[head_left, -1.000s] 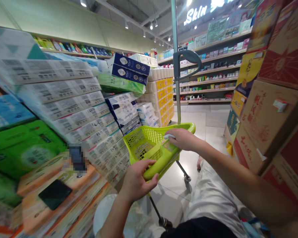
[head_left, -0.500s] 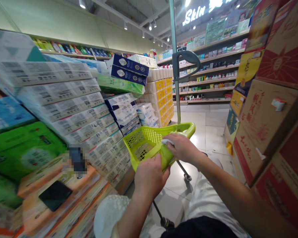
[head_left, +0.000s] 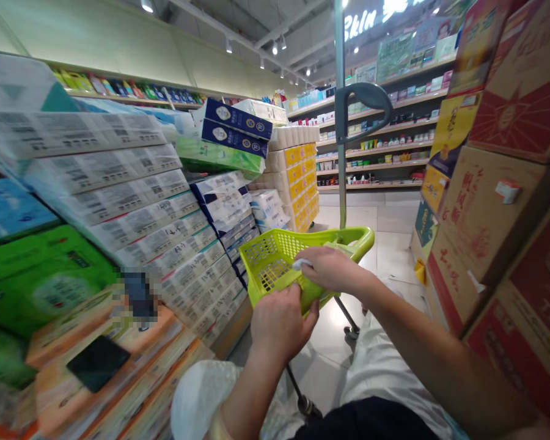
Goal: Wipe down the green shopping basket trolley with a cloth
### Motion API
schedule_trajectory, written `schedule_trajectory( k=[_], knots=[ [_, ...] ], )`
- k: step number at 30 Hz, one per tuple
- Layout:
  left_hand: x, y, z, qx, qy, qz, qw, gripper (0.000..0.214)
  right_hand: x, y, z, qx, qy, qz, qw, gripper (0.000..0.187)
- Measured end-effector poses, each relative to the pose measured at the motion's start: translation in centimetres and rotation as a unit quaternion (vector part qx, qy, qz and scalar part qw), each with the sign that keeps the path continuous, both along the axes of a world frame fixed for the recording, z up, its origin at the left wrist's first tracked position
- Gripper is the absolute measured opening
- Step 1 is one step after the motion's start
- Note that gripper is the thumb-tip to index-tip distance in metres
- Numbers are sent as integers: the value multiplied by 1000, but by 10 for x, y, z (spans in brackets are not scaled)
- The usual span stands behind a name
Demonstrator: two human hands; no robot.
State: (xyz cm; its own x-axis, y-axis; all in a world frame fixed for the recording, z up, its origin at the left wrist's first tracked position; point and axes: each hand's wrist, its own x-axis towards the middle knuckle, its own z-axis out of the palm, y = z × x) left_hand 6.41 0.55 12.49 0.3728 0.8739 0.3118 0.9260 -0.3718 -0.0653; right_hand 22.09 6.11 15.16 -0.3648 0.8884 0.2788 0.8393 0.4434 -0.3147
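Observation:
A lime-green plastic basket point(head_left: 282, 241) with slotted walls sits on a wheeled stand with a grey upright pole point(head_left: 341, 177). My left hand point(head_left: 282, 318) grips the near rim of the basket, thumb on top and fingers curled under it. Just right of it, my right hand point(head_left: 332, 269) presses a white cloth point(head_left: 302, 263) against the basket's near edge; most of the cloth is hidden under the fingers. A grey loop handle point(head_left: 366, 110) juts from the pole above the basket.
Stacked white tissue packs point(head_left: 132, 189) stand close on the left, with orange boxes point(head_left: 156, 342) bearing a dark flat phone-like object point(head_left: 98, 363) below. Cardboard cartons point(head_left: 490, 208) rise on the right. Stocked shelves point(head_left: 385, 153) line the back.
The basket and its pole have turned and shifted slightly right. My right hand has slid a little left along the edge with the cloth. My left hand keeps its hold.

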Motion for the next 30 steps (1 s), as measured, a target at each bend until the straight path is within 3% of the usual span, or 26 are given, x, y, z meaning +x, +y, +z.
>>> schedule_trajectory(
  k=[4,6,11,14,20,23,30],
  knots=[
    [-5,9,2,0,-16,21,1000,39,16,7,-5,30,24,-110,993,26],
    [-8,14,5,-10,-20,27,999,40,13,5,-9,54,31,-132,989,25],
    [-15,28,9,-40,4,32,999,38,-27,-10,-21,98,46,-27,994,25],
    [-22,36,7,-49,8,32,998,39,-36,-14,-27,110,76,-11,991,27],
    [-33,44,5,-53,-51,-5,997,43,11,-4,-41,156,141,-145,967,33],
    [-33,43,6,-50,-75,-19,996,41,16,-6,-47,184,168,-203,947,35],
    [-33,40,4,-44,-77,-22,996,42,-38,-27,-56,219,188,-85,954,36]
  ],
)
